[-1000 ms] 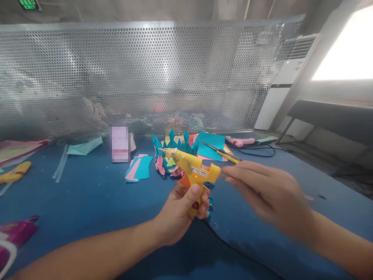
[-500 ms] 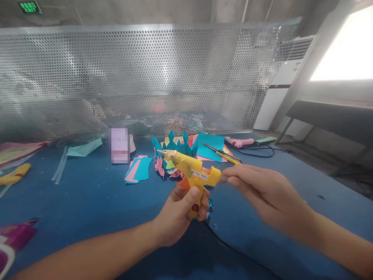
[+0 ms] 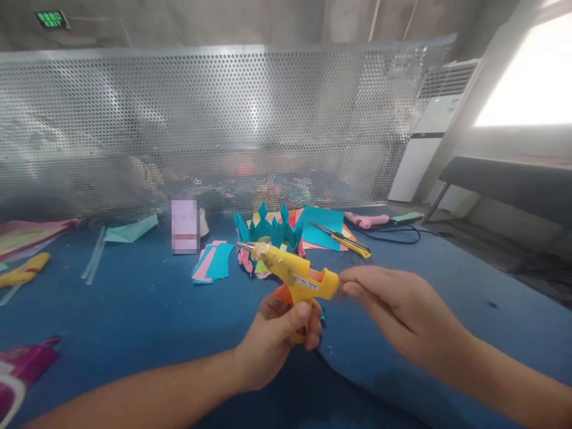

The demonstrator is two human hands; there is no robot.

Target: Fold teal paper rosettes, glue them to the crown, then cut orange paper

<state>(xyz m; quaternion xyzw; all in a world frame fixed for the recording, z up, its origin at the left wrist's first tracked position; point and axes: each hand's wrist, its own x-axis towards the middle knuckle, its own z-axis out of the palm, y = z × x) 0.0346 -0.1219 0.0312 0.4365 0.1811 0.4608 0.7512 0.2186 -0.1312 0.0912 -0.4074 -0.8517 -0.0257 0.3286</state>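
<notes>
My left hand point(image 3: 281, 333) is wrapped round the handle of a yellow glue gun point(image 3: 290, 269), whose metal nozzle points left and away from me. Fingers pressed together, my right hand point(image 3: 397, 304) meets the back end of the gun. Whatever lies between its fingertips is too small or hidden to make out. Behind the nozzle stands a blue paper crown point(image 3: 268, 229) with pointed tips and pink pieces along its lower part, partly covered by the gun. A black cord point(image 3: 339, 372) trails from the handle across the table.
Blue and pink paper strips point(image 3: 213, 263) lie left of the crown. A yellow utility knife point(image 3: 346, 240) rests over blue sheets point(image 3: 319, 223). Farther right is a pink glue gun point(image 3: 366, 220); clear glue sticks point(image 3: 93, 256) and a purple object point(image 3: 29, 366) are on the left.
The glue gun and my left hand sit slightly lower in view. My right hand stays at the gun's back end, and the whole scene has shifted a little downward.
</notes>
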